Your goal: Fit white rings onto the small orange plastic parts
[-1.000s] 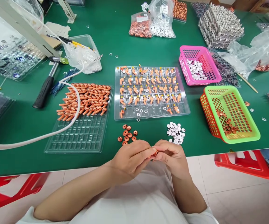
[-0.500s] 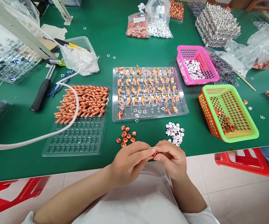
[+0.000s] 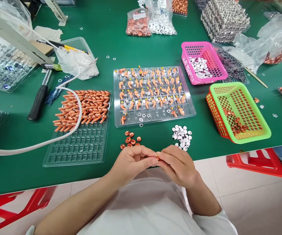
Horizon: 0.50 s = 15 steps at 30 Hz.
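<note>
My left hand (image 3: 133,164) and my right hand (image 3: 180,164) meet at the table's front edge, fingertips pinched on one small copper-coloured part (image 3: 157,158), mostly covered by the fingers. Just beyond my left hand lie several round copper pieces (image 3: 128,139). A pile of white discs (image 3: 183,135) is beyond my right hand. Farther back, a clear tray (image 3: 191,109) holds rows of orange curved pieces with small tags. On the left, another clear tray (image 3: 76,147) is partly filled with copper-coloured tubular pieces (image 3: 92,104).
A green basket (image 3: 261,132) holds copper parts; a pink basket (image 3: 192,73) behind it holds white discs. A white tube (image 3: 45,143) crosses the left tray. At left lies a hammer (image 3: 37,101). Filled bags (image 3: 138,26) and stacked grey parts (image 3: 224,23) stand at the back.
My fingers have shifted around the copper part, which shows less now. The right hand's fingers are now laid more over it. The whole view has shifted slightly.
</note>
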Each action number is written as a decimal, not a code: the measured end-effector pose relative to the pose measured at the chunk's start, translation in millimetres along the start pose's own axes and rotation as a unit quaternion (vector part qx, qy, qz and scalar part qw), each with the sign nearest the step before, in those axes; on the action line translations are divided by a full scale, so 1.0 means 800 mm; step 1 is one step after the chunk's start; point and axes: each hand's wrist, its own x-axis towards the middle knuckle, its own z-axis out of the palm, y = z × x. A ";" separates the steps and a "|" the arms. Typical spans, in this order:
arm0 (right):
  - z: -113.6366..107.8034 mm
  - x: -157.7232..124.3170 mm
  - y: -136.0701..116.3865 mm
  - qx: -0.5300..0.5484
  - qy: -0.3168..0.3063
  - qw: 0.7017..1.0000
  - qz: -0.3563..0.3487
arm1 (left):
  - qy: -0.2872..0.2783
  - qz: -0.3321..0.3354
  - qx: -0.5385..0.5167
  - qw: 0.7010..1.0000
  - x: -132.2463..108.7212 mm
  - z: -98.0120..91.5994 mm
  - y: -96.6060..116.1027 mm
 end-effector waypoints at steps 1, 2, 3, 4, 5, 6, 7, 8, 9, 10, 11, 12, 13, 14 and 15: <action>0.000 0.000 0.000 -0.002 -0.002 1.000 -0.002 | 0.003 -0.005 -0.014 1.000 0.001 0.000 -0.002; 0.000 0.001 0.000 -0.003 -0.002 1.000 -0.003 | 0.006 -0.008 -0.029 1.000 0.002 -0.001 -0.004; 0.001 0.002 0.000 -0.002 0.000 1.000 -0.003 | 0.008 -0.008 -0.043 0.999 0.003 -0.002 -0.007; 0.002 0.004 -0.001 0.000 0.004 1.000 -0.003 | 0.010 -0.006 -0.056 0.998 0.003 -0.002 -0.010; 0.003 0.005 -0.002 0.003 0.010 1.000 -0.003 | 0.013 -0.006 -0.067 0.998 0.004 -0.003 -0.013; 0.004 0.007 -0.004 0.007 0.017 1.000 -0.002 | 0.018 -0.009 -0.076 0.997 0.004 -0.003 -0.016; 0.006 0.008 -0.005 0.011 0.026 1.000 -0.001 | 0.023 -0.013 -0.083 0.996 0.005 -0.004 -0.018; 0.007 0.010 -0.006 0.014 0.035 0.999 0.002 | 0.027 -0.017 -0.088 0.996 0.005 -0.004 -0.020; 0.009 0.011 -0.007 0.018 0.043 0.999 0.005 | 0.030 -0.020 -0.091 0.995 0.005 -0.004 -0.021; 0.010 0.011 -0.008 0.022 0.048 0.999 0.009 | 0.031 -0.021 -0.093 0.995 0.005 -0.004 -0.021; 0.012 0.011 -0.008 0.025 0.051 0.998 0.013 | 0.030 -0.020 -0.094 0.995 0.005 -0.005 -0.022; 0.013 0.011 -0.008 0.028 0.052 0.998 0.016 | 0.030 -0.019 -0.095 0.995 0.005 -0.005 -0.022; 0.014 0.011 -0.008 0.031 0.051 0.998 0.018 | 0.030 -0.019 -0.095 0.995 0.005 -0.006 -0.022; 0.014 0.011 -0.007 0.033 0.049 0.998 0.019 | 0.030 -0.019 -0.096 0.995 0.006 -0.007 -0.021; 0.015 0.011 -0.006 0.036 0.047 0.998 0.019 | 0.029 -0.019 -0.096 0.995 0.006 -0.008 -0.020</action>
